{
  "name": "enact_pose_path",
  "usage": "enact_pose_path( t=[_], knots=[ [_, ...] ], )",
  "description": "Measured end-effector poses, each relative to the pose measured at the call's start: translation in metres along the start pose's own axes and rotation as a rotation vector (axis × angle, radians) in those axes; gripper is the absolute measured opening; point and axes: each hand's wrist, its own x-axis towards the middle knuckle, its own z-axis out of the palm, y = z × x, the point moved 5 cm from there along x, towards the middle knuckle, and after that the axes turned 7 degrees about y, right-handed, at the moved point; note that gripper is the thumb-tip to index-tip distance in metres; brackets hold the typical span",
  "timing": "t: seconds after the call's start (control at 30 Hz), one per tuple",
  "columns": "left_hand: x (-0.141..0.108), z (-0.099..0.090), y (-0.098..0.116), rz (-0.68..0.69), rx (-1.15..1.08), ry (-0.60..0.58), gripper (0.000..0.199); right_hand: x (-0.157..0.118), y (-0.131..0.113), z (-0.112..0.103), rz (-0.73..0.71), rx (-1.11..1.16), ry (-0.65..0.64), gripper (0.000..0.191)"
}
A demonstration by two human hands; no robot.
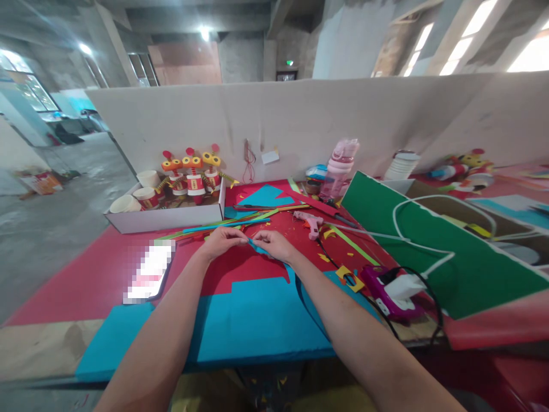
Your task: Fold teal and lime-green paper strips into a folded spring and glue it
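My left hand (pixel 223 241) and my right hand (pixel 273 245) meet over the middle of the red table covering. Both pinch a narrow blue paper strip (pixel 257 247) between thumb and fingers. The strip's far end hangs below my right hand towards the blue sheet (pixel 249 320) along the near edge. Just beyond my hands lie several thin paper strips (pixel 227 224) in green, blue and red. A pink glue gun (pixel 312 223) rests to the right of my right hand, its cord trailing towards me.
At the left are a lit phone (pixel 150 272) and a white box (pixel 167 220) with paper cups and figures. To the right are a purple power strip (pixel 388 294), a yellow paper piece (pixel 350 278) and a green board (pixel 429 246). A pink bottle (pixel 338 171) stands behind.
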Motion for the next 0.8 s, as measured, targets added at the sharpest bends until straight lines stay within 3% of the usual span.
enact_pose_path(
  t=[0.23,0.43,0.6,0.73,0.8],
  knots=[
    [0.001,0.002,0.005,0.035,-0.006,0.140,0.022,0.000,-0.005,0.004,-0.114,-0.103,0.034,0.019],
    [0.001,-0.002,0.002,0.033,0.005,0.238,0.020,-0.005,-0.019,0.003,-0.228,-0.146,0.148,0.025],
    [0.002,-0.014,-0.002,0.017,-0.006,0.388,0.019,-0.010,-0.025,0.006,-0.336,-0.353,0.132,0.035],
    [0.003,-0.028,-0.004,0.041,0.019,0.548,0.018,-0.006,-0.023,-0.007,-0.383,-0.472,0.137,0.022],
    [0.002,-0.034,-0.006,0.041,0.021,0.616,0.018,-0.005,-0.029,-0.025,-0.459,-0.585,0.227,0.023]
  ],
)
